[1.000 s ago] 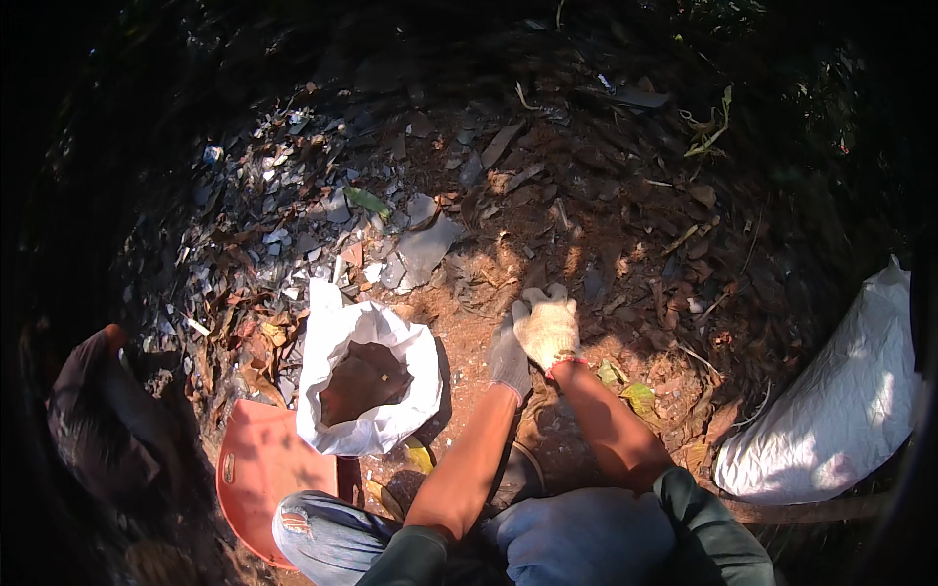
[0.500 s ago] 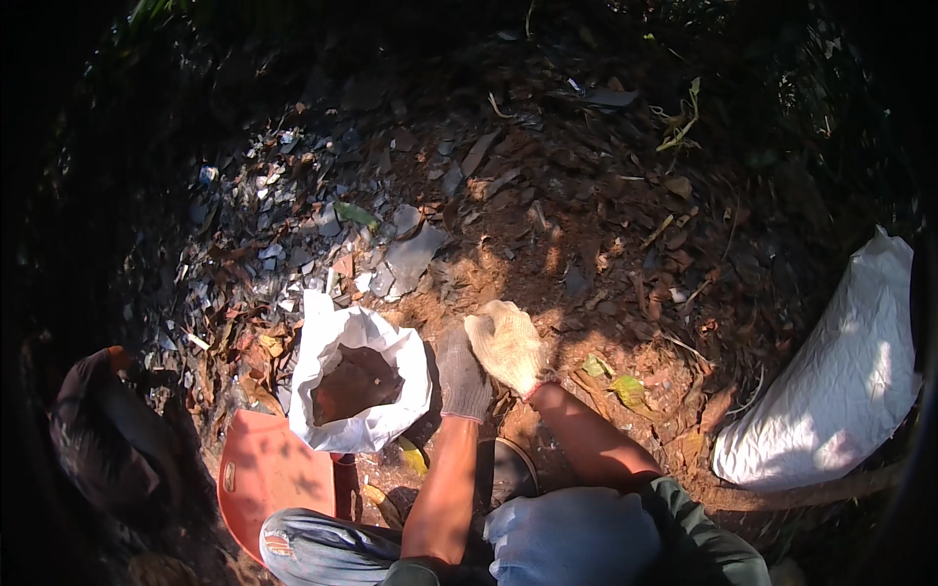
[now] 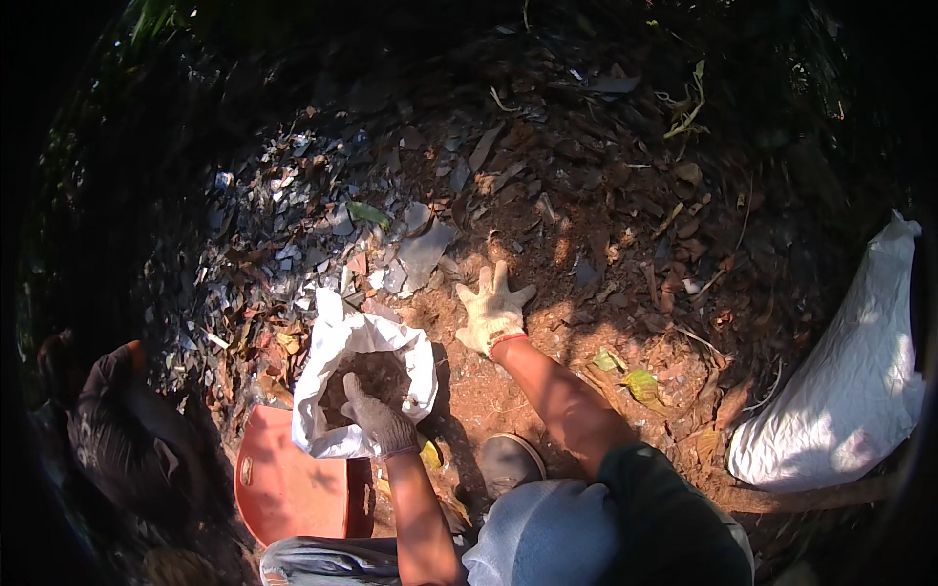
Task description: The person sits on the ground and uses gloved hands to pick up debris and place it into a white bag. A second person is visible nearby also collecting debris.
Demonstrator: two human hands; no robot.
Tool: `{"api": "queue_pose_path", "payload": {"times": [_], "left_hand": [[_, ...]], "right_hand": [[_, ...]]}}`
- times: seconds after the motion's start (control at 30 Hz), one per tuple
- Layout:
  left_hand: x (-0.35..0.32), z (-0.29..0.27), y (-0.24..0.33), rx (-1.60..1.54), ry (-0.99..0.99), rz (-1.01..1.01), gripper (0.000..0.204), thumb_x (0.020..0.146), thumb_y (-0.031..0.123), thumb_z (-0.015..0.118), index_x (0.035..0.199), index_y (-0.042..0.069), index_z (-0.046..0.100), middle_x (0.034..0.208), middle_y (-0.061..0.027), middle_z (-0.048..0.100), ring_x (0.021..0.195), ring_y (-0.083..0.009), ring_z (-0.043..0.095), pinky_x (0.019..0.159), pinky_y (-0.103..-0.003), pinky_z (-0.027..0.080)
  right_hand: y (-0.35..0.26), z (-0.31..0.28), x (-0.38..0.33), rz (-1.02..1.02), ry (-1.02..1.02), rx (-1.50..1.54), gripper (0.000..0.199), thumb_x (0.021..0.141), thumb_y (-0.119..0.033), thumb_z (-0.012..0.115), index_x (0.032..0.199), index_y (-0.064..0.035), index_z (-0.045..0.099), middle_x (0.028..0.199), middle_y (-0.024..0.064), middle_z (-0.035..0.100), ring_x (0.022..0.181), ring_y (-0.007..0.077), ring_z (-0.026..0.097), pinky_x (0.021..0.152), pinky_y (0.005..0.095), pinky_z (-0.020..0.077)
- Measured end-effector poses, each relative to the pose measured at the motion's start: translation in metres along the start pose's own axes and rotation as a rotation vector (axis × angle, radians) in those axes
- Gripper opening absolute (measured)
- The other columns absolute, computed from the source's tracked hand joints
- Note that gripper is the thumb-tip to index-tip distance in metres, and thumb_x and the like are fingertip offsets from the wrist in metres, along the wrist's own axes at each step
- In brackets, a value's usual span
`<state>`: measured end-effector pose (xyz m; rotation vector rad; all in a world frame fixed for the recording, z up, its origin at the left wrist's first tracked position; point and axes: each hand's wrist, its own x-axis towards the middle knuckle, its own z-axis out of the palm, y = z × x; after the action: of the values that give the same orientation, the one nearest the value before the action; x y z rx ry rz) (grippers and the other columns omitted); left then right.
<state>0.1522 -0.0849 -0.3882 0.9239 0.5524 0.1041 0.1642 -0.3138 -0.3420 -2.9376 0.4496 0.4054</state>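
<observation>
Reaching into a small white bag (image 3: pixel 337 342) of dark soil, the gloved left grip (image 3: pixel 376 415) curls loosely; right grip (image 3: pixel 493 311), fingers spread, presses bare earth just beside the bag.

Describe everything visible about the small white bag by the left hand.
The small white bag stands open on the reddish soil, its crumpled, woven-looking plastic rim rolled outward. Dark soil fills it. The gloved left hand rests in its mouth, on the soil. It sits partly on a red tray, sunlit, among dry leaves.
</observation>
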Motion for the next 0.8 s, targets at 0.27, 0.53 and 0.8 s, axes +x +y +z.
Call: {"api": "queue_pose_path", "payload": {"times": [0.27,0.53,0.8], "left_hand": [[-0.027,0.033,-0.002,0.523,0.039,0.177,0.078,0.092,0.028,0.076,0.153,0.0,0.036,0.133,-0.0124,0.053,0.097,-0.0185,0.061,0.073,-0.03,0.051],[-0.055,0.044,-0.004,0.353,0.064,0.022,0.07,0.09,0.023,0.074,0.148,0.005,0.04,0.095,-0.007,0.063,0.065,-0.0124,0.054,0.052,-0.027,0.046],[-0.062,0.038,-0.027,0.785,0.261,0.812,0.051,0.088,0.018,0.08,0.128,-0.003,0.057,0.124,-0.0178,0.059,0.116,-0.0341,0.057,0.104,-0.044,0.046]], "right_hand": [[0.044,0.032,-0.039,-0.235,0.022,-0.204,0.037,0.084,-0.037,0.07,0.117,-0.0203,0.064,0.126,0.0068,0.06,0.126,0.032,0.048,0.085,0.0563,0.0454],[0.034,0.035,-0.046,-0.026,0.219,0.39,0.032,0.084,-0.02,0.066,0.114,-0.0094,0.068,0.12,0.0158,0.061,0.115,0.0376,0.057,0.092,0.0492,0.0503],[-0.028,0.045,-0.007,-0.375,0.126,0.671,0.052,0.095,-0.032,0.06,0.14,-0.0061,0.057,0.148,0.0215,0.051,0.136,0.0367,0.05,0.113,0.0485,0.0406]]}}
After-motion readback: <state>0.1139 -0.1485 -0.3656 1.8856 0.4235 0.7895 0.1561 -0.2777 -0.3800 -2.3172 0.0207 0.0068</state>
